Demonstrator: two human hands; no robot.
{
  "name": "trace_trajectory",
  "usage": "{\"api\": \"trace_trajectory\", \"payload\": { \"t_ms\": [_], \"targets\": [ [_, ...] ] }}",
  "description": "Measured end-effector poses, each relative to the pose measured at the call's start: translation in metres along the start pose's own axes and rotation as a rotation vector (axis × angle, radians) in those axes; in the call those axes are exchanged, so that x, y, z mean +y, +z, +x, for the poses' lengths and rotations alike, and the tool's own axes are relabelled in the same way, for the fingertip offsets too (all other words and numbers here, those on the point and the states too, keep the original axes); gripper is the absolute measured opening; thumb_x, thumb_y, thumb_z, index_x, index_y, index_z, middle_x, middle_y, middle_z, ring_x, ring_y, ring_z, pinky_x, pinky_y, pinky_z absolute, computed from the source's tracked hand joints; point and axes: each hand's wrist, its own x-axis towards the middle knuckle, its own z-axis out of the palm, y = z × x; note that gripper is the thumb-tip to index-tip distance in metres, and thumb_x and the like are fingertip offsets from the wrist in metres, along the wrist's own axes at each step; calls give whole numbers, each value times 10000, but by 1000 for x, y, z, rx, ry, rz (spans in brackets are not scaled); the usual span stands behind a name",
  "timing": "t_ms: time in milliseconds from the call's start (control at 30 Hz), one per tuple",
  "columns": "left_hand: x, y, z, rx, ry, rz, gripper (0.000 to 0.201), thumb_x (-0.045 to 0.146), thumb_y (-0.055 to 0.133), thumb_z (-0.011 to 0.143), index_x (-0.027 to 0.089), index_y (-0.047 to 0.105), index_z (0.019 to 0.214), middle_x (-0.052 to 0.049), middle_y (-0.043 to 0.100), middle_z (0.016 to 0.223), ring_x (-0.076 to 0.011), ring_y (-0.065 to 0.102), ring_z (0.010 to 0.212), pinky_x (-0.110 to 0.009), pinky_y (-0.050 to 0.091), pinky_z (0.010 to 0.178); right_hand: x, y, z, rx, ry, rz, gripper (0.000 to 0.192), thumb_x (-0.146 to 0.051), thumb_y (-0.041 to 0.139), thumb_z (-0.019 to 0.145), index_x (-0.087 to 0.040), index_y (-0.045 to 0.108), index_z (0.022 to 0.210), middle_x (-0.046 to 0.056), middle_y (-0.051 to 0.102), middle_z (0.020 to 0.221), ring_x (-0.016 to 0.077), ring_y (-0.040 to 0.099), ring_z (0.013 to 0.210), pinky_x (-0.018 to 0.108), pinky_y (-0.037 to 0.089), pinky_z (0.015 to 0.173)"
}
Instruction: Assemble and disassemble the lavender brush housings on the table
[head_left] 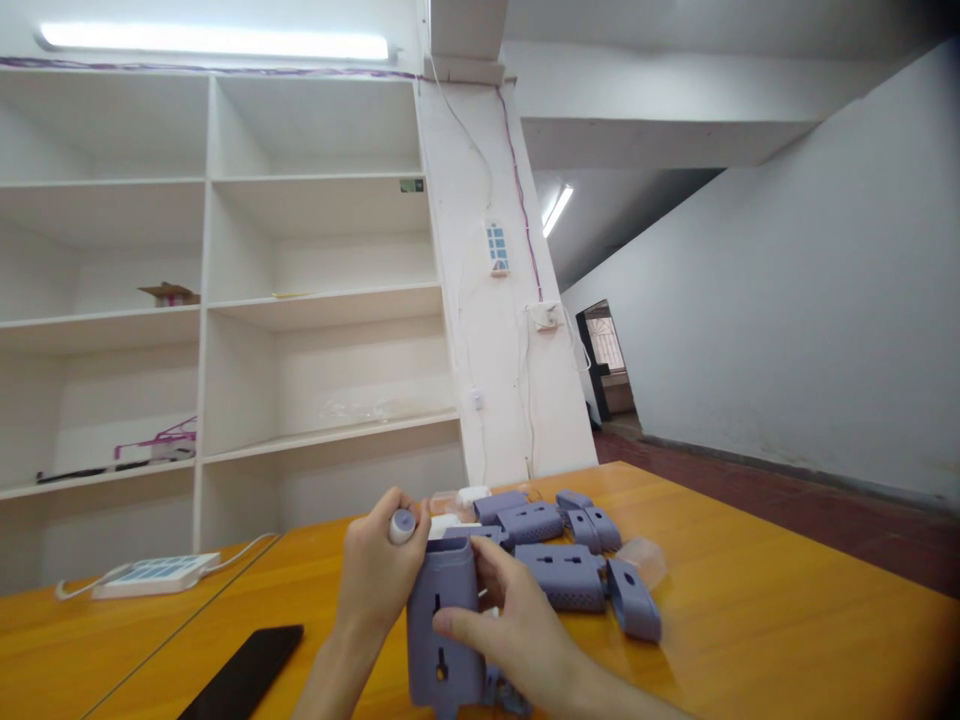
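Btwn both hands [450, 610]: purple casing [442, 630]

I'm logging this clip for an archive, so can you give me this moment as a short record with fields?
Setting: orange wooden table, white shelving behind
Left hand: holds a small lilac-capped cylinder, also steadies the housing
Right hand: grips the upright lilac plastic housing, thumb across its front
Behind hands: pile of similar lilac housings, clear plastic bits among them
Left of hands: black phone lying flat, white power strip with cord
Shelf items: cardboard box, pink frame
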Motion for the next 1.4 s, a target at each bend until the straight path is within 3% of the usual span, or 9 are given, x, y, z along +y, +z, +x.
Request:
{"api": "trace_trajectory", "payload": {
  "t_ms": [133, 300, 400, 533, 700, 867, 967, 1133, 1400],
  "targets": [
    [6, 0, -2, 21, 21, -93, 347, 416, 670, 879, 226, 485, 655, 81, 458, 544, -110, 467, 497, -205, 342, 524, -8, -5, -5, 10, -79, -42, 489, -114, 792, 741, -231, 654, 1194, 3, 755, 1026, 242, 714, 962, 330, 552, 849],
    [14, 0, -4, 2, -30, -246, 376, 442, 726, 846, 221, 487, 659, 78, 449, 554, -110, 441, 519, -199, 332, 514, -6, -21, -9, 71, -241, -447, 596, -223, 785, 807, -264, 587, 1368, 79, 688, 1313, 308, 648, 1172, 436, 521, 1011],
    [18, 2, -4, -6, -121, -375, 337, 494, 751, 826, 233, 538, 837, 99, 455, 542, -108, 427, 497, -185, 316, 485, -8, -32, -9, 55, -414, -623, 677, -236, 702, 888, -254, 440, 1512, 105, 550, 1501, 315, 521, 1361, 474, 414, 1152],
    [17, 12, -4, -105, -290, -584, 464, 592, 710, 841, 250, 489, 1064, 127, 443, 515, -96, 387, 431, -160, 276, 423, -16, -46, -8, 96, -529, -781, 636, -250, 603, 966, -291, 369, 1556, 92, 619, 1400, 294, 579, 1275, 471, 464, 1099],
    [9, 23, -1, -256, -501, -886, 431, 652, 541, 915, 263, 453, 1081, 95, 533, 596, -92, 424, 394, -169, 315, 377, -18, -61, -3, 211, -429, -780, 466, -307, 517, 1023, -228, 497, 1482, 124, 648, 1357, 293, 596, 1253, 451, 477, 1083],
    [3, 20, 2, -388, -641, -1132, 580, 325, 854, 674, 200, 501, 1117, -25, 700, 849, -163, 677, 680, -304, 571, 654, -15, -72, 2, 245, -333, -723, 398, -378, 541, 1017, -199, 627, 1362, 123, 699, 1292, 299, 630, 1214, 446, 481, 1064],
    [3, 19, 1, -418, -638, -1197, 640, 221, 888, 677, 176, 532, 1208, -96, 731, 1037, -178, 713, 797, -342, 591, 782, -15, -76, 4, 237, -311, -718, 401, -397, 567, 1005, -190, 646, 1339, 122, 712, 1280, 302, 644, 1193, 451, 483, 1050],
    [8, 19, 1, -379, -568, -1227, 485, 259, 870, 769, 170, 596, 1159, -131, 737, 1170, -240, 733, 1025, -340, 580, 903, -20, -79, 2, 204, -293, -689, 341, -434, 616, 979, -213, 717, 1218, 91, 752, 1218, 287, 679, 1138, 424, 492, 1020],
    [18, 21, -6, -403, -547, -1184, 550, 298, 901, 734, 166, 656, 1208, -145, 765, 1153, -285, 746, 1022, -320, 603, 808, -24, -76, -1, 175, -288, -618, 335, -455, 611, 980, -222, 745, 1180, 74, 772, 1176, 277, 702, 1083, 386, 513, 962]
  ]
}}
